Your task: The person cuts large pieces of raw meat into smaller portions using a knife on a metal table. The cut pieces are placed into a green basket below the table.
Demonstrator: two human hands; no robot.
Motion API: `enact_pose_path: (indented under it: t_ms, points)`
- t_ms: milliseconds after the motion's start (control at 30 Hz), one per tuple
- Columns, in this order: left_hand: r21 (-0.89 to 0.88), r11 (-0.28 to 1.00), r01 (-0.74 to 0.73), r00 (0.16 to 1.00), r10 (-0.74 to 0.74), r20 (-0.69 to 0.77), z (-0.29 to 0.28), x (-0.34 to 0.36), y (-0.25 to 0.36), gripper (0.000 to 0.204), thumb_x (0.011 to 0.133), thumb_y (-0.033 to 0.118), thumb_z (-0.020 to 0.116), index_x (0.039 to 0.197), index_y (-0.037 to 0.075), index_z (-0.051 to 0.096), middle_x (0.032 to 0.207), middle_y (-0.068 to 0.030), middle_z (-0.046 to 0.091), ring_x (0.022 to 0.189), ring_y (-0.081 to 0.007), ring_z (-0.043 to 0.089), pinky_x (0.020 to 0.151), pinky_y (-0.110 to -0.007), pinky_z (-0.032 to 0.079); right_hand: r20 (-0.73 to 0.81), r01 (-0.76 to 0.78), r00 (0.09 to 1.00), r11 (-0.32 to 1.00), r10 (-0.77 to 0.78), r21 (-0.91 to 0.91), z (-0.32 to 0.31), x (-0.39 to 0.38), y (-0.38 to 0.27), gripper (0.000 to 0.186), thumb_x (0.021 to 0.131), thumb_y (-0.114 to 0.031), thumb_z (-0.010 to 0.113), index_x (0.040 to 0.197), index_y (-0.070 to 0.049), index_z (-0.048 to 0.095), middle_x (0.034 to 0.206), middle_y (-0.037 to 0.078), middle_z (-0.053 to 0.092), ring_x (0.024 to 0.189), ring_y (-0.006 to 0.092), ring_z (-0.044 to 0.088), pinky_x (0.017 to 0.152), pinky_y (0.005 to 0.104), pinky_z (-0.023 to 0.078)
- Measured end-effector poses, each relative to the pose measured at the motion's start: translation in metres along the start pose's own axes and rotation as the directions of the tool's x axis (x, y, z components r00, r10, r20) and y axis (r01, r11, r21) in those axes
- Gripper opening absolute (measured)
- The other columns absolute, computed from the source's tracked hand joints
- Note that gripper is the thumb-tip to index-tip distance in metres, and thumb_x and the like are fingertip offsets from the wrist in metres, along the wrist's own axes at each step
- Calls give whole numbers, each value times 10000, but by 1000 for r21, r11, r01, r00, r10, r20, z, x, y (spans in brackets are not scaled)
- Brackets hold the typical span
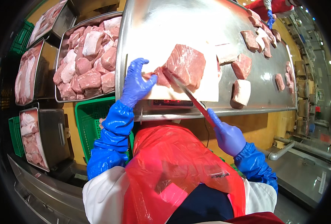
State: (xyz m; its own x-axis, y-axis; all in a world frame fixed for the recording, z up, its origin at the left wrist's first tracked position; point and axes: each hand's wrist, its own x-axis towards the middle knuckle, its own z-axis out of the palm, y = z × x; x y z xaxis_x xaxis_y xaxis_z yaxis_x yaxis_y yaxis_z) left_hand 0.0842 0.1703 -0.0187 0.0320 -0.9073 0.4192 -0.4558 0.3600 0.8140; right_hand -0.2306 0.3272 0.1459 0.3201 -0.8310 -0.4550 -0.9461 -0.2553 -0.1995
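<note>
A slab of raw meat [186, 65] lies on a white cutting board [206, 95] at the table's near edge. My left hand [137, 84], in a blue glove, grips the edge of a narrower piece of meat [162, 77] at the slab's left side, its upper finger raised off the meat. My right hand [228, 135], also gloved, is closed around the red handle of a knife [191, 96]. The blade points up and left, its tip touching the meat between the narrow piece and the slab.
Left of the steel table [262, 99] stands a tray [56, 89] heaped with meat chunks, with more meat trays beyond. Below is a green basket [84, 112]. Several meat pieces [242, 66] lie to the right. A scale display [173, 102] shows under the board. A co-worker's gloved hand [271, 19] is at the far right.
</note>
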Motion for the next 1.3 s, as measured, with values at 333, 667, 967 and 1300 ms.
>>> enact_pose_path:
  t_ms: [333,667,967,1300]
  points:
    - [64,967,-245,925,214,315,21,8,7,140,800,87,650,866,54,532,844,-157,504,773,-381,551,681,-466,460,-429,80,893,888,138,452,32,208,-68,864,899,-63,541,1622,-156,78,955,308,683,865,472,674,783,550,525]
    - [-88,987,-134,950,153,272,-34,5,26,116,769,-31,589,784,20,486,739,-134,440,650,-322,525,598,-419,429,-318,-16,946,988,65,154,50,140,-61,916,858,13,534,1628,-289,140,814,266,683,721,429,680,669,532,546]
    - [409,890,201,957,-267,113,-109,-148,-3,309,842,130,716,1128,29,658,1121,-193,640,1065,-353,638,953,-456,508,-561,417,800,476,213,774,-25,195,78,507,990,-149,579,1477,-85,450,849,13,664,660,71,609,561,238,501]
    - [-338,923,182,983,-171,60,58,36,67,367,1001,229,578,1264,-24,614,1205,-190,662,1129,-282,625,1008,-381,466,-293,265,935,158,198,951,26,157,54,513,1008,-153,594,1482,-77,413,889,30,603,658,77,562,557,228,486]
